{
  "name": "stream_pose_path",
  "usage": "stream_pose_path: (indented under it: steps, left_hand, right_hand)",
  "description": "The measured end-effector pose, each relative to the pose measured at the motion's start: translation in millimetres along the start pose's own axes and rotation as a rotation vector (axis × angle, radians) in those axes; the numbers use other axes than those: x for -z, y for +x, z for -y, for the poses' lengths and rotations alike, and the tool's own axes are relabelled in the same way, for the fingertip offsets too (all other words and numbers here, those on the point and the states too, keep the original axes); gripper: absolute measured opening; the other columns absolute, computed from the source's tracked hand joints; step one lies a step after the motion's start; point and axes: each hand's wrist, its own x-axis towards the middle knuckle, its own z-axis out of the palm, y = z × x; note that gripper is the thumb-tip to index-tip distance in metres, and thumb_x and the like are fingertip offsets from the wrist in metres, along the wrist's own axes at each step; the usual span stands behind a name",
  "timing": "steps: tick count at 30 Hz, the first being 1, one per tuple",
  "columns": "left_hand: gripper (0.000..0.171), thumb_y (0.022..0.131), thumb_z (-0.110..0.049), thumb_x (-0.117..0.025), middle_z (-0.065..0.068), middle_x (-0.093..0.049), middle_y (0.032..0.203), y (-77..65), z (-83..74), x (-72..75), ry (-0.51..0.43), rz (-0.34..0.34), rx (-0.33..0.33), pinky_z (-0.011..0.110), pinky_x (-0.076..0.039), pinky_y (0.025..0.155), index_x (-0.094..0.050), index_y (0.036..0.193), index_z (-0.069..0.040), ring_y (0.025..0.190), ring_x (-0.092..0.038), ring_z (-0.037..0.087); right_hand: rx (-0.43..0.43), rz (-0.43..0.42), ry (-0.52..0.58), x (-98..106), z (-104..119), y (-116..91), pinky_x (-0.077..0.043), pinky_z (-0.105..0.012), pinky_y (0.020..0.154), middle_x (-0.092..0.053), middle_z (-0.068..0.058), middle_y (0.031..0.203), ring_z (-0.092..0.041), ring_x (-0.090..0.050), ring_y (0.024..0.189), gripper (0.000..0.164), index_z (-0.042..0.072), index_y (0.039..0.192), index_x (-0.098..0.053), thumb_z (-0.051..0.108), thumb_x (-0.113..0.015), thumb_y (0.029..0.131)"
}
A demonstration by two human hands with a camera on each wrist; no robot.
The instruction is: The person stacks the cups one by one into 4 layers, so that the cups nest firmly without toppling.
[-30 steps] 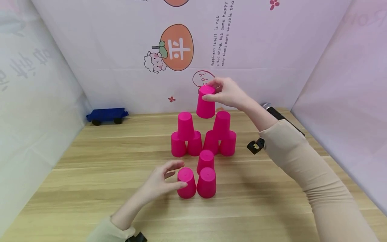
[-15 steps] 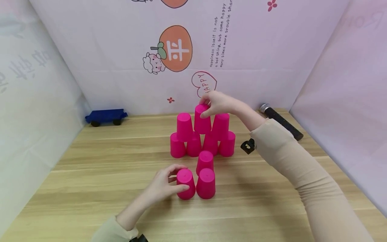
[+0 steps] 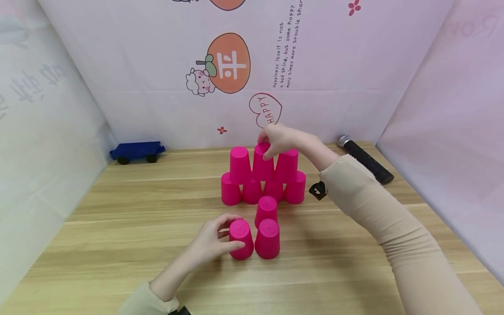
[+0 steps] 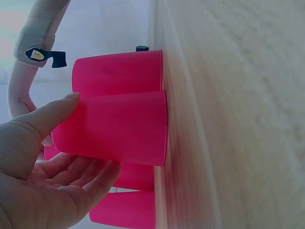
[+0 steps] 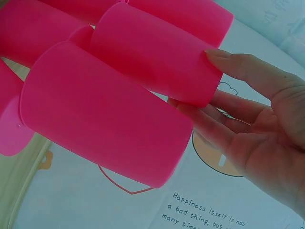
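Upside-down pink cups stand in two groups. At the back, a lower row of several cups (image 3: 231,191) bears an upper row of three. My right hand (image 3: 281,139) pinches the top of the middle upper cup (image 3: 263,167), thumb on one side and fingers on the other. In the right wrist view that pinched cup (image 5: 152,57) lies beside another upper cup (image 5: 105,114). Nearer, my left hand (image 3: 210,239) holds the front left cup (image 3: 241,241) between thumb and fingers. A front right cup (image 3: 267,240) stands beside it, with another cup (image 3: 266,211) just behind.
A blue toy wagon (image 3: 138,151) stands at the back left of the wooden table (image 3: 130,218). A black microphone (image 3: 366,159) lies at the back right, beyond my right forearm. White printed sheets (image 3: 315,65) wall the table on three sides.
My right hand has lowered its cup from above into the gap between the two upper cups, onto the lower row. My left hand has closed in around the front left cup.
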Motion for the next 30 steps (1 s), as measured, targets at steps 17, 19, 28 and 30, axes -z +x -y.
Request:
stream_pose_path:
  steps: [17, 19, 28, 30]
  left_hand:
    - [0.054, 0.076, -0.016, -0.078, 0.011, -0.06, 0.118, -0.8, 1.7, 2.2, 0.012, -0.018, 0.068, 0.041, -0.053, 0.093, -0.054, 0.124, -0.006, 0.11, -0.06, 0.029]
    - [0.054, 0.076, -0.016, -0.078, 0.011, -0.06, 0.118, -1.2, 1.3, 2.1, 0.009, -0.022, 0.069, 0.041, -0.053, 0.092, -0.054, 0.123, -0.006, 0.11, -0.06, 0.029]
    - [0.053, 0.077, -0.018, -0.078, 0.011, -0.061, 0.117, -4.0, 1.5, 5.4, -0.003, -0.049, 0.057, 0.037, -0.053, 0.093, -0.055, 0.123, -0.006, 0.107, -0.061, 0.026]
    - [0.053, 0.076, -0.019, -0.078, 0.01, -0.061, 0.116, -4.6, 0.3, 7.4, -0.004, -0.071, 0.067, 0.037, -0.053, 0.093, -0.055, 0.123, -0.006, 0.107, -0.061, 0.025]
  right_hand:
    - [-0.009, 0.001, -0.003, -3, -3, 1, -0.051, -0.037, 0.085, -0.065, -0.018, 0.106, -0.027, -0.058, 0.097, 0.041, -0.005, 0.116, -0.06, 0.008, -0.071, 0.079]
    - [-0.009, 0.005, 0.0, -3, -4, 1, -0.051, -0.039, 0.088, -0.064, -0.019, 0.112, -0.029, -0.059, 0.101, 0.046, -0.006, 0.12, -0.058, 0.009, -0.071, 0.079]
    - [-0.005, -0.091, 0.102, 1, -12, -11, -0.041, -0.046, 0.106, -0.047, -0.02, 0.139, -0.036, -0.046, 0.128, 0.068, -0.003, 0.138, -0.041, 0.015, -0.072, 0.08]
    - [0.001, -0.161, 0.132, 3, -13, -21, -0.038, -0.047, 0.108, -0.043, -0.018, 0.144, -0.035, -0.042, 0.131, 0.072, 0.001, 0.141, -0.037, 0.017, -0.072, 0.08]
